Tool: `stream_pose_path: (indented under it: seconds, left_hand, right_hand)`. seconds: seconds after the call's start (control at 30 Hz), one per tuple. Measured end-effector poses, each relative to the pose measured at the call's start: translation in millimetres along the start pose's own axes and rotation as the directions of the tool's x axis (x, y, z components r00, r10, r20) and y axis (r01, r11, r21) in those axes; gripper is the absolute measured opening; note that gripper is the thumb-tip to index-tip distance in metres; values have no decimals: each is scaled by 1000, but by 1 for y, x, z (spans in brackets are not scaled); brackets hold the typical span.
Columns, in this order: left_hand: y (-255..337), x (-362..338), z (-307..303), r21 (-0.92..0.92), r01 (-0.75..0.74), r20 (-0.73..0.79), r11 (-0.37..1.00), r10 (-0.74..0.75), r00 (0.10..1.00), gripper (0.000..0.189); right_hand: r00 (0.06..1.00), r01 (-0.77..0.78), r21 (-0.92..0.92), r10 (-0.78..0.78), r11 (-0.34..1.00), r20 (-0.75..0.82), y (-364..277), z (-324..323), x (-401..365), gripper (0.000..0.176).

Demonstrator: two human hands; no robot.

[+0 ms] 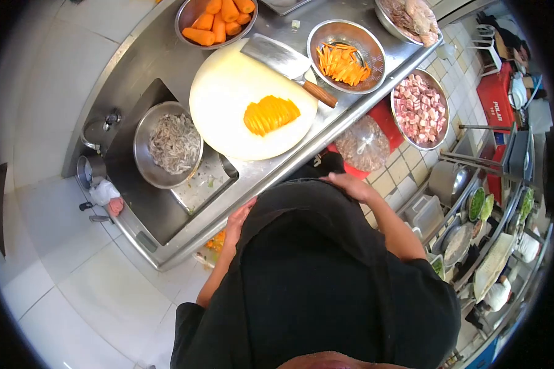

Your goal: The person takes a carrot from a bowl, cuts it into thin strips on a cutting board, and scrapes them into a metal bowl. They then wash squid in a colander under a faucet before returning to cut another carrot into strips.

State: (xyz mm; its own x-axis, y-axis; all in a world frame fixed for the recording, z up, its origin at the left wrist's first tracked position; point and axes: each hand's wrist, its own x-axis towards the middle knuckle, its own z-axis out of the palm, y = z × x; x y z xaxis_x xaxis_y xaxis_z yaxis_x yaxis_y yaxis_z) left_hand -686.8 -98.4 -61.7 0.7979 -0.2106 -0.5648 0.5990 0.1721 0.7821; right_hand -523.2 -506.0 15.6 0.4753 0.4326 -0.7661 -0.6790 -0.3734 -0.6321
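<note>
My left hand (238, 219) rests against the left side of the black clothing at my waist, near the counter's front edge, its fingers stretched out and holding nothing visible. On the other side my right hand (349, 186) lies against the same clothing, fingers extended, partly hidden by the cloth. Ahead is a round white cutting board (221, 104). Fanned orange carrot slices (271, 115) lie on it. A cleaver (277, 55) with a wooden handle lies across its upper right part, the handle sticking out past the board. Neither hand touches the board or cleaver.
Around the board are a bowl of whole carrots (219, 23), a colander of carrot strips (345, 64) and a bowl of greyish food (173, 144) in the sink. Diced meat (420, 109) and a plastic bag (363, 144) are at the right, beside shelves (468, 246).
</note>
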Motion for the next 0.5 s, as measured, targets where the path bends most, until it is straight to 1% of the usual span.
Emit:
stream_pose_path:
  seconds: [0.03,0.1,0.13,0.17,0.2,0.23,0.27,0.3,0.33,0.37,0.4,0.43,0.47,0.5]
  left_hand:
    - [-23,1,-1,-109,57,-48,992,-63,997,61]
    - [-59,4,2,-328,152,-113,932,-199,974,58]
    - [-63,6,5,-102,36,-63,994,-43,997,57]
    - [-63,12,7,120,-106,19,987,104,994,57]
    - [-63,20,8,327,-259,127,909,229,965,56]
    - [-62,27,13,94,-1,-16,996,3,1000,57]
    - [-60,32,20,-178,234,-95,956,-253,963,58]
    - [-61,36,25,-450,414,-94,791,-503,859,60]
    - [-69,45,26,-412,390,-130,824,-476,870,59]
    - [-88,58,23,-370,369,-165,853,-451,877,59]
    - [-111,67,19,-321,351,-197,880,-425,884,58]
    - [-136,73,6,-25,373,-168,928,-371,913,57]
    - [-162,78,-12,273,348,-120,897,-327,937,55]
    - [-181,83,-19,375,323,-129,869,-297,946,53]
  right_hand:
    - [1000,-29,62,29,998,6,2,-2,1,58]
    - [996,86,-40,-86,996,4,21,8,16,61]
    - [990,142,-95,-142,985,9,38,13,29,63]
    - [921,371,-242,-320,896,223,85,0,45,66]
    - [973,175,-201,-139,964,185,73,2,43,65]
    - [987,-25,-156,49,987,154,49,7,42,64]
    - [962,-226,-108,239,968,132,32,10,42,63]
    - [992,126,-346,-115,930,51,61,7,48,55]
    - [960,279,-454,-255,846,115,85,3,56,52]
    - [905,421,-537,-380,730,194,106,0,62,50]
    - [827,548,-595,-486,588,281,120,-2,67,47]
    - [833,549,-600,-445,582,330,126,-6,75,43]
    - [835,549,-607,-401,575,376,127,-13,86,40]
    - [835,550,-615,-355,564,421,124,-20,91,37]
